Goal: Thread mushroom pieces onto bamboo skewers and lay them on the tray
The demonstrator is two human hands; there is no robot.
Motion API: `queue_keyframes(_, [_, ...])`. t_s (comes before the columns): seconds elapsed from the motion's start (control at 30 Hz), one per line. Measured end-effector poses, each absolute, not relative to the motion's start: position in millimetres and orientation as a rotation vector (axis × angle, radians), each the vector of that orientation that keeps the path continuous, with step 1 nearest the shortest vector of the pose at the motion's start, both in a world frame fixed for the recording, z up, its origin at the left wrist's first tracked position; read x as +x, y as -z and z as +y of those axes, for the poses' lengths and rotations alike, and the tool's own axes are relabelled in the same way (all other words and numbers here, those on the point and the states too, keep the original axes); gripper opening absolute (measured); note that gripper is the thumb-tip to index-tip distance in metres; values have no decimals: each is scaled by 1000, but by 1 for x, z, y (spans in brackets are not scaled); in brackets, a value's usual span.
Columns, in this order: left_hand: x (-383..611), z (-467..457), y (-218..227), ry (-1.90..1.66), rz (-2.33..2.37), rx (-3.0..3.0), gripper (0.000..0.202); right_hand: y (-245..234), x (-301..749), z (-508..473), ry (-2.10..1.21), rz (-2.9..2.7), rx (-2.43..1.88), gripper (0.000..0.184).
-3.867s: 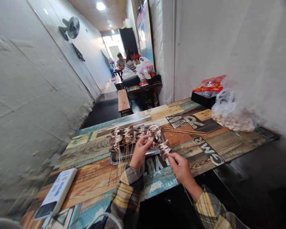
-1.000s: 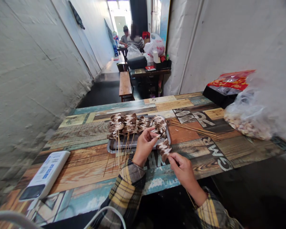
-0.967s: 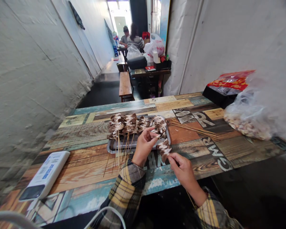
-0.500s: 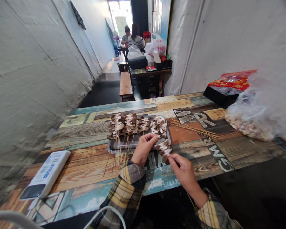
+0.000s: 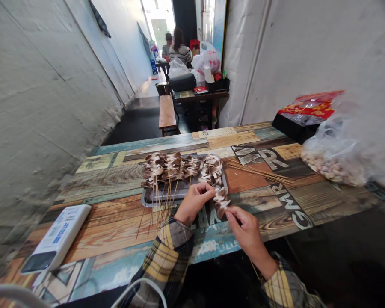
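Over the table's near edge, a skewer of grey-brown oyster mushrooms is held between both hands. My left hand is closed in a pinch at its upper end; what exactly lies under those fingertips is partly hidden. With thumb and forefinger, my right hand grips the lower end, and the bamboo stick runs back under the palm towards the wrist. Just beyond, a metal tray holds several finished mushroom skewers, sticks pointing towards me. A heap of loose mushrooms fills the tray's right end.
Bare bamboo sticks lie right of the tray. A clear bag of pale pieces and a black box with a red packet stand at the right wall. A white device lies left, near a cable. Two people sit far back.
The view has shifted slightly, so the whole scene sits a little further left and higher. Both hands keep nearly the same hold on the mushroom skewer.
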State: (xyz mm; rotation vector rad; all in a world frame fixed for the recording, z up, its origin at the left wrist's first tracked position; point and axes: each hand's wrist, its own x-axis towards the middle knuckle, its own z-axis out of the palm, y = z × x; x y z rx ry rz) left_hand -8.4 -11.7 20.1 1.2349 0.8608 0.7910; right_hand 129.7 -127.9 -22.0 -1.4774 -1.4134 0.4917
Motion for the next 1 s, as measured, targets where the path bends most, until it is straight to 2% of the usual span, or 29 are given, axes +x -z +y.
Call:
queue_keyframes(0.17, [-11, -11, -24, -784, 807, 1254, 23, 20, 130, -128, -508, -1426, -1471, 22])
queue_keyframes(0.33, [-19, 1, -18, -1069, 952, 1255, 27, 21, 129, -128, -545, -1507, -1443, 21])
queue_keyframes(0.5, [-22, 14, -6, -1203, 1165, 1584, 14, 20, 128, -129, -534, -1569, -1405, 20])
queue_keyframes(0.77, [-9, 25, 0, -967, 1327, 2295, 19, 19, 131, -128, -605, -1356, -1425, 23])
queue_keyframes(1.0, [-2, 27, -1, -940, 1384, 2423, 15, 20, 132, -126, -585, -1362, -1419, 23])
